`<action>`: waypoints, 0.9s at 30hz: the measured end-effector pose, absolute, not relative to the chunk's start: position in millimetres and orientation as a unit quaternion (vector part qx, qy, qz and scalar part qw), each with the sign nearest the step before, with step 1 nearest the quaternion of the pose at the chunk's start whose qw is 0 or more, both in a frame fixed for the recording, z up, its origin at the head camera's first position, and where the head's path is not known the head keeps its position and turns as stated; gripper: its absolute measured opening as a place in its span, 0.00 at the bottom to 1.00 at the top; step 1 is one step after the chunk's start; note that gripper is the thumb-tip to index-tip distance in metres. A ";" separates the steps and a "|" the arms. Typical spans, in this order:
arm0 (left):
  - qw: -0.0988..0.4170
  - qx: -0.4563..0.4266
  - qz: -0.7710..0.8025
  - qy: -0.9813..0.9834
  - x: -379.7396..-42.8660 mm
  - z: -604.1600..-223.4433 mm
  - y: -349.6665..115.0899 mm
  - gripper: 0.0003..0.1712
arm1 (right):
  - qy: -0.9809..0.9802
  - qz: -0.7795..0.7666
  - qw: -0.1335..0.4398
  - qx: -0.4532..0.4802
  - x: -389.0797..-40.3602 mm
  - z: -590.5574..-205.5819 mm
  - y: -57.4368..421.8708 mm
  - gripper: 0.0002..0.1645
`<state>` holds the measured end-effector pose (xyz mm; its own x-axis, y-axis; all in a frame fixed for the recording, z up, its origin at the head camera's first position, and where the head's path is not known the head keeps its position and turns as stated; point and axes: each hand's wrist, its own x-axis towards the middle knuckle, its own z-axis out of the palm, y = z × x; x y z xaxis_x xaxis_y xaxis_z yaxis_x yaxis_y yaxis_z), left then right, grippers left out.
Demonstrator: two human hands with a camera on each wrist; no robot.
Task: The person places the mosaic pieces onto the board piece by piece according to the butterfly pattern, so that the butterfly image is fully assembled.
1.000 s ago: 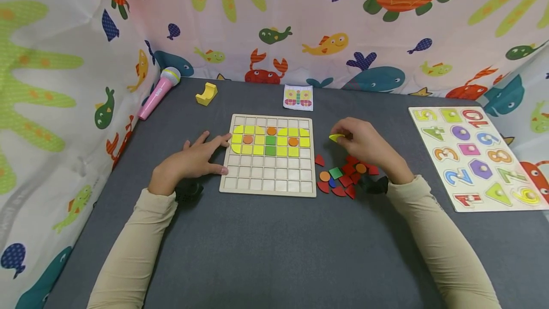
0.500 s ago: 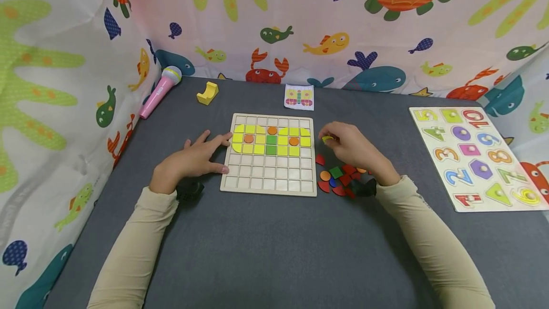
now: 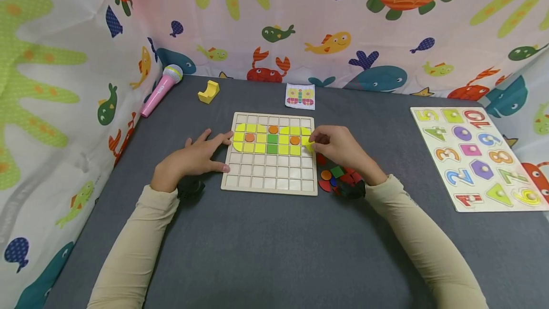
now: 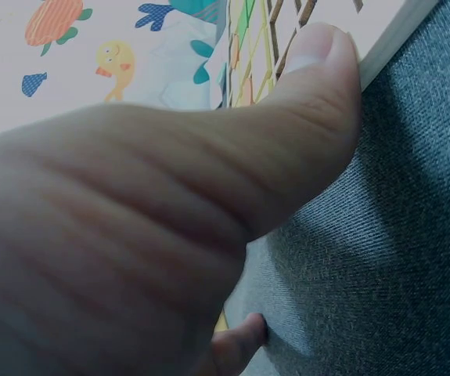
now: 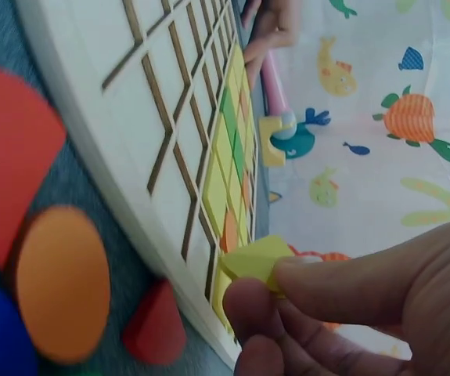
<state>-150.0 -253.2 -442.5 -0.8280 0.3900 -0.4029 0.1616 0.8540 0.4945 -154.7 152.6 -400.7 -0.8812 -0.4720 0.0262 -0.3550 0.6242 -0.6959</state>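
Observation:
A wooden grid board (image 3: 270,171) lies mid-table, its upper rows holding yellow, green and orange flat pieces. My left hand (image 3: 190,157) rests with spread fingers against the board's left edge; in the left wrist view its thumb (image 4: 318,86) touches the board's rim. Between thumb and fingers, my right hand (image 3: 343,146) pinches a yellow tile (image 5: 257,260), held tilted over the board's right edge below the rightmost yellow pieces. Its exact outline is partly covered by the fingertips. Beneath the right hand and wrist lie loose red, green, orange and blue pieces (image 3: 337,171), partly hidden.
Behind the board lies a small card with a butterfly pattern (image 3: 300,97). A yellow block (image 3: 208,92) and a pink toy microphone (image 3: 161,90) are at the back left. To the right lies a number puzzle board (image 3: 480,159). A printed curtain (image 3: 240,37) borders the table.
My right hand has moved left and slightly nearer, bringing the yellow tile from beside the board to over its right edge. The left hand has stayed on the board.

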 end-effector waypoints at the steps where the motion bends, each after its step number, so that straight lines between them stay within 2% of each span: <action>1: 0.254 0.148 0.226 0.929 -149.8 -442.4 -253.1 0.55 | 0.897 -0.368 0.082 -0.229 -154.6 -401.2 150.8 0.03; 13: 0.258 0.142 0.229 0.928 -147.8 -437.0 -251.1 0.58 | 0.919 -0.332 0.095 -0.193 -155.8 -409.1 137.7 0.05; 19: 0.260 0.142 0.234 0.926 -146.0 -432.8 -250.1 0.56 | 0.923 -0.324 0.098 -0.184 -157.2 -408.7 133.3 0.04; 27: 0.264 0.143 0.235 0.924 -148.5 -435.4 -251.8 0.59 | 0.922 -0.332 0.100 -0.173 -158.7 -407.4 130.6 0.05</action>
